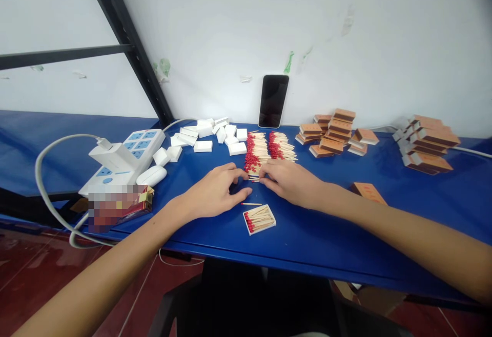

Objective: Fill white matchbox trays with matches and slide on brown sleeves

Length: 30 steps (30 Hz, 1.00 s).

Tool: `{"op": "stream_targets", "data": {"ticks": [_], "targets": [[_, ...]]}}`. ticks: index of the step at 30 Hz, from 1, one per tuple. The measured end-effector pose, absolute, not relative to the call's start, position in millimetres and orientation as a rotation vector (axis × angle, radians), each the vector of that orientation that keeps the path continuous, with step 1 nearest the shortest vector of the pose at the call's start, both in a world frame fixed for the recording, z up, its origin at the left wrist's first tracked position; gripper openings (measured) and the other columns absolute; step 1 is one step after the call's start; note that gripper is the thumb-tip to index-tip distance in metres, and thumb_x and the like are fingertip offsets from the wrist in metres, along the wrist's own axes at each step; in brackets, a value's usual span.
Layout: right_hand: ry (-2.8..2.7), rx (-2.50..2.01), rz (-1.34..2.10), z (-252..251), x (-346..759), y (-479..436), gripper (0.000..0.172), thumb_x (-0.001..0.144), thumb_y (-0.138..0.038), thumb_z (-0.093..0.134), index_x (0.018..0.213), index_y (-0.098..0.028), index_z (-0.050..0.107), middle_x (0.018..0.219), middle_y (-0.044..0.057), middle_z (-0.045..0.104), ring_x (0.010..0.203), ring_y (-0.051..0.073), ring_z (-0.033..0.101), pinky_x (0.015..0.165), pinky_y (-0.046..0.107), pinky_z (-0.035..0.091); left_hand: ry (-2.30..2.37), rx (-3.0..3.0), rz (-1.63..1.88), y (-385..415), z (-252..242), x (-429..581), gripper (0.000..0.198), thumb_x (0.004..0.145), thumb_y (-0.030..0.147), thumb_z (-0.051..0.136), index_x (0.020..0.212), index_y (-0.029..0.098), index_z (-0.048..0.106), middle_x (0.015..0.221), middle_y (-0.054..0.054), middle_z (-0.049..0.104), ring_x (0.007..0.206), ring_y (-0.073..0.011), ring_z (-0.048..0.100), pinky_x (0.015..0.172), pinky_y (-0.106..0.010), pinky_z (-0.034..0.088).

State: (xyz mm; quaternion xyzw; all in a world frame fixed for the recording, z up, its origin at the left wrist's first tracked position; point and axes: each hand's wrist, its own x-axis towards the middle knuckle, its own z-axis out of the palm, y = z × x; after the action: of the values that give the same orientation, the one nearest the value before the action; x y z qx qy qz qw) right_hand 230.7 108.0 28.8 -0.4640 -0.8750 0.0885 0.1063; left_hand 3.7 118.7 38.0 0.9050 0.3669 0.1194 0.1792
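While both hands met at the middle of the table, the left hand lay palm down, its index fingertip touching the near end of a pile of matches, red heads to the left. Its thumb stood clear of the index, so those fingers were spread and held nothing. The right hand lay opposite, fingers bent down onto that same end of the pile. Its thumb was hidden, so whether they pinched a match could not be told. The two sets of fingertips were almost touching.

A second pile sat just beside the first, on its right. Nearer the table edge, below the hands, a white tray lay partly filled with matches, heads left too. One loose match lay flat between that tray and the left thumb.

Behind the left hand was a scatter of empty white trays. Left of those sat a power strip with a plug in it and a grey cable looping off the table. A white oval thing lay against the strip, and a blurred packet sat near the table's front edge. A phone leaned upright on the wall behind the matches. To the right, brown boxes stood in low stacks, with more stacks farther right. One lone box lay just behind the right forearm.
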Motion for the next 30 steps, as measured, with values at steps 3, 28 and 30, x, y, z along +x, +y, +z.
{"op": "stream_targets", "data": {"ticks": [3,28,30], "targets": [[-2.578,-1.35,0.304,28,232,107,0.012,0.096,-0.022,0.053,0.091,-0.018,0.063,0.094,0.006,0.067,0.085,0.02,0.06,0.073,0.031,0.043,1.004,2.525,0.274,118,41,0,0.047,0.091,0.055,0.056,0.123,0.021,0.064,0.097,-0.006,0.06,0.087,-0.0219,0.059,0.077,-0.034,0.048],[-2.735,-1.445,0.151,35,298,84,0.02,0.1,-0.025,0.04,0.093,-0.019,0.058,0.096,0.007,0.06,0.076,0.019,0.058,0.068,0.032,0.044,0.863,2.695,0.242,120,44,14,0.024,0.094,0.035,0.062,0.109,0.021,0.074,0.102,-0.008,0.063,0.096,-0.0241,0.061,0.084,-0.036,0.05],[-2.684,-1.446,0.086,33,296,92,0.019,0.099,-0.024,0.041,0.096,-0.019,0.06,0.097,0.007,0.06,0.08,0.02,0.058,0.069,0.032,0.043,0.853,2.704,0.239,120,43,15,0.023,0.094,0.034,0.061,0.108,0.021,0.074,0.103,-0.008,0.064,0.098,-0.0246,0.062,0.085,-0.037,0.05]]}}
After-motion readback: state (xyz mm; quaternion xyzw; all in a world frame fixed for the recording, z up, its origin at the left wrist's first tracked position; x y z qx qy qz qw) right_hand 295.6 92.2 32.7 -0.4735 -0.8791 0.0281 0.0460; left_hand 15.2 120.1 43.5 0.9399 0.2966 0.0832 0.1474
